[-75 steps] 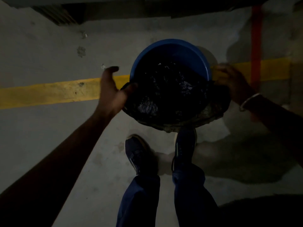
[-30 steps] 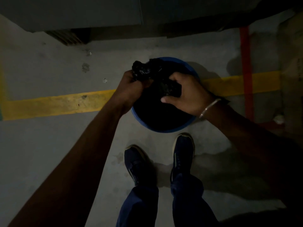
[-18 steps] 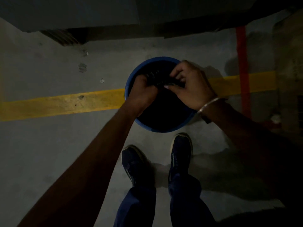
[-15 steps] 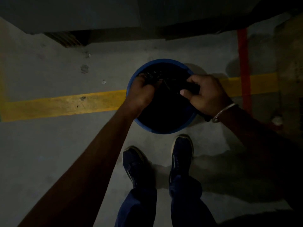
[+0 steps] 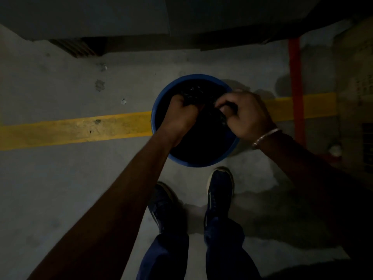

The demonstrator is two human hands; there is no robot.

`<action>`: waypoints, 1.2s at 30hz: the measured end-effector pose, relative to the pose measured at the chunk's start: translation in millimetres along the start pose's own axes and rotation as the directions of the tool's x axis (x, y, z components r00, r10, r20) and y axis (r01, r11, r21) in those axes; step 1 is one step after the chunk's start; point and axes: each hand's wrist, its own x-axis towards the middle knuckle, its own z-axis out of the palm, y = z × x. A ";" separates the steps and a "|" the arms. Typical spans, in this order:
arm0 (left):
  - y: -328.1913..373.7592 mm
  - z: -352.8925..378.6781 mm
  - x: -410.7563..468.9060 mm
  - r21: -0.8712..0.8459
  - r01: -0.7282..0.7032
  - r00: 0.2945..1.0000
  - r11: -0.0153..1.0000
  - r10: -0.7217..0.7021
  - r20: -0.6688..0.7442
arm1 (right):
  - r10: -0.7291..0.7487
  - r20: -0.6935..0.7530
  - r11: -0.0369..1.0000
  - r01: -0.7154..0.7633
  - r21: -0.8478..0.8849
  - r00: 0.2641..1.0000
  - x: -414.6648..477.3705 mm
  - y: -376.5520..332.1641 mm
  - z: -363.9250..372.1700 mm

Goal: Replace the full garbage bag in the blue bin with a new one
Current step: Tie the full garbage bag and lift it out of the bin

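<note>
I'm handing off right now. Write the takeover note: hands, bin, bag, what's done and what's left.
Left hand: closed on the black garbage bag, over the left half of the blue bin.
Right hand: pinching the bag's gathered plastic near the right rim.
Bin stands on the concrete floor, across the yellow line, just ahead of the shoes.
Done: bag mouth gathered.
Left: lift the bag out, fit a new one. No spare bag in view.
</note>
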 end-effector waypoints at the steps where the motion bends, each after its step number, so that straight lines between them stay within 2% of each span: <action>1: 2.4 3.2 -0.9 -0.013 0.001 1.000 1.000 -0.001 0.000 | -0.012 -0.005 0.999 0.012 0.053 1.000 5.7 -7.8 3.4; 4: 8.0 3.0 0.4 -0.101 -0.044 0.999 0.994 0.043 -0.016 | 0.080 -0.077 0.970 -0.060 0.234 0.994 5.2 -14.8 2.8; 8: 11.5 5.1 0.2 -0.135 -0.014 1.000 0.991 0.011 -0.023 | 0.162 -0.019 0.983 -0.160 0.084 0.987 -7.8 2.7 -0.3; 11: 10.7 7.4 -0.6 -0.220 0.072 0.995 0.973 -0.056 0.077 | 0.214 -0.090 0.968 -0.199 0.153 0.973 6.3 0.2 -3.9; 13: 10.2 4.0 -0.6 -0.112 0.027 0.997 0.993 -0.018 0.081 | 0.220 -0.127 0.963 -0.195 0.184 0.967 14.7 -3.3 -9.9; 15: 8.0 2.8 -1.4 0.031 -0.040 0.997 0.999 0.038 0.061 | 0.244 -0.124 0.931 -0.197 0.307 0.962 18.8 -7.1 -8.1; 19: 11.7 7.7 -5.2 0.098 -0.008 1.000 0.995 0.008 0.007 | 0.244 -0.081 0.854 -0.175 0.490 0.966 24.9 -21.0 -2.1; 24: 12.7 6.6 3.5 -0.104 0.010 1.000 0.995 -0.011 -0.014 | 0.344 -0.113 0.735 -0.192 0.650 0.932 18.4 -22.0 -3.6; 27: 16.1 10.9 4.0 -0.318 0.101 0.993 0.943 -0.076 0.089 | 0.247 -0.063 0.740 -0.146 0.657 0.967 20.6 -34.8 6.4; 29: 20.6 8.4 2.5 -0.429 0.116 0.985 0.896 -0.048 0.166 | 0.134 0.021 0.774 -0.118 0.622 0.991 21.2 -39.8 9.7; 31: 29.2 2.9 -1.1 -0.461 0.069 0.986 0.885 0.009 0.165 | 0.014 0.032 0.860 -0.029 0.510 0.999 22.4 -40.7 13.1; 33: 42.8 -8.0 -5.4 -0.495 0.135 0.973 0.858 -0.020 0.231 | -0.043 0.011 0.901 0.034 0.433 0.999 29.6 -41.9 11.8; 34: 50.7 -14.3 -10.2 -0.421 0.128 0.975 0.898 -0.037 0.220 | -0.068 -0.007 0.914 0.065 0.401 0.998 35.7 -42.7 9.3; 35: 52.9 -19.8 -15.3 -0.305 0.061 0.982 0.950 -0.002 0.189 | -0.076 -0.017 0.927 0.077 0.367 0.997 42.4 -43.0 5.4; 36: 45.0 -22.7 -20.4 -0.096 -0.080 0.992 0.992 0.089 0.090 | -0.065 -0.009 0.936 0.064 0.346 0.998 49.4 -43.4 -0.2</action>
